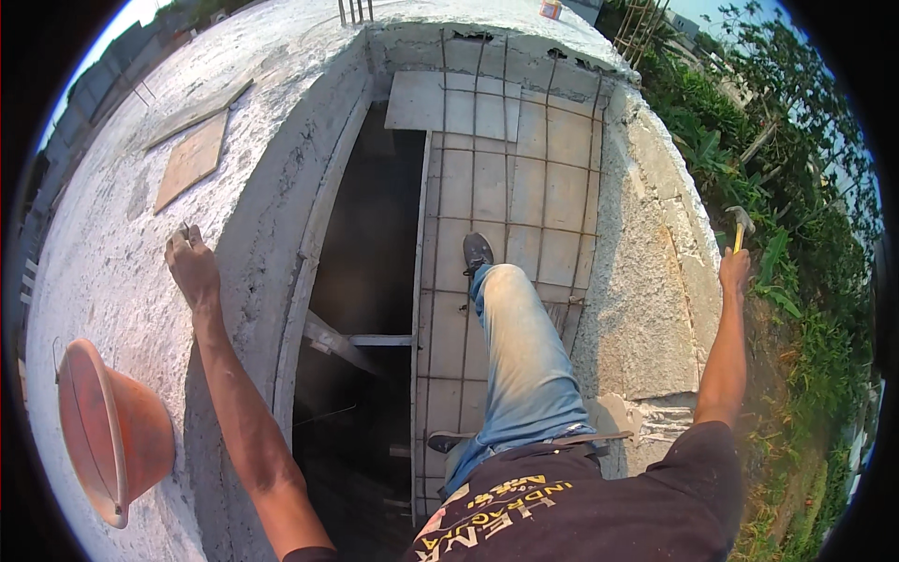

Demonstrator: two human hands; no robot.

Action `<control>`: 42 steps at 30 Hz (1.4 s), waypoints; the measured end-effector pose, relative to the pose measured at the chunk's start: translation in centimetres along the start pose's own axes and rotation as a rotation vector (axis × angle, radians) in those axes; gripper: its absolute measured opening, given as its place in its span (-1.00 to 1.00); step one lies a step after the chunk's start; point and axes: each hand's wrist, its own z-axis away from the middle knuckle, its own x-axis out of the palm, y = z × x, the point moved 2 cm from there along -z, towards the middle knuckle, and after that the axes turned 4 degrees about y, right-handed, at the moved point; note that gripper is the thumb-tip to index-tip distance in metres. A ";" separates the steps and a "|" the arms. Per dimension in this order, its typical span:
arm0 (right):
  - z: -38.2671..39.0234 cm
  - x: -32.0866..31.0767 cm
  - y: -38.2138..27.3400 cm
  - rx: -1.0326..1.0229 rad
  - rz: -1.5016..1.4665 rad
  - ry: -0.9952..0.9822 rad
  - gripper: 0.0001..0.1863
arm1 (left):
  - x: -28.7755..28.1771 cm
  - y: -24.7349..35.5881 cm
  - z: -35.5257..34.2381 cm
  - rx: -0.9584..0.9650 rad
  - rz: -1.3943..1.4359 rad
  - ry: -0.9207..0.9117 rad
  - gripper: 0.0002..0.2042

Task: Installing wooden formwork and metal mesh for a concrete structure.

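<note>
My left hand (194, 267) is stretched out over the pale concrete slab on the left. Its fingers are closed, and a small dark piece sticks out at their tips; I cannot make out what it is. Out to the right, my right hand (735, 269) grips the yellow handle of a hammer (741, 223), its metal head up. That arm reaches past the rough concrete wall (646, 272) toward the greenery. Below me, a grid of steel rebar (507, 220) lies over board panels (468, 187), and my shoes stand on it.
A dark opening (370, 234) drops away left of the rebar grid, with a wooden beam (337, 342) inside. An orange bucket (140, 431) rests tilted on the left slab. Farther along lies a flat board (192, 161). Plants (787, 281) grow beyond the right wall.
</note>
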 end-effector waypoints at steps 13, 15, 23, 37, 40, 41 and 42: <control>-2.2 6.7 10.5 0.260 -0.044 -0.167 -0.30 | -0.1 -0.7 0.1 -0.111 0.038 -0.111 -0.66; -2.0 7.1 9.5 0.273 -0.047 -0.187 -0.29 | -0.2 -1.4 -0.2 -0.190 -0.003 -0.210 -0.65; -4.6 9.4 12.2 0.306 0.038 -0.252 -0.20 | 1.1 -1.9 -0.8 -0.152 -0.038 -0.178 -0.62; -3.6 7.2 13.9 0.324 -0.011 -0.311 -0.28 | 0.8 -2.3 -0.4 -0.205 -0.148 -0.250 -0.49; -2.8 6.4 12.8 0.327 -0.003 -0.361 -0.29 | -0.9 -1.9 -0.4 -0.283 -0.136 -0.259 -0.46; -2.5 6.2 12.8 0.326 -0.011 -0.392 -0.30 | -0.9 -2.5 -0.3 -0.275 -0.102 -0.226 -0.48; -3.1 5.6 13.4 0.278 0.114 -0.356 -0.31 | -0.5 -2.1 -0.2 -0.273 -0.067 -0.234 -0.50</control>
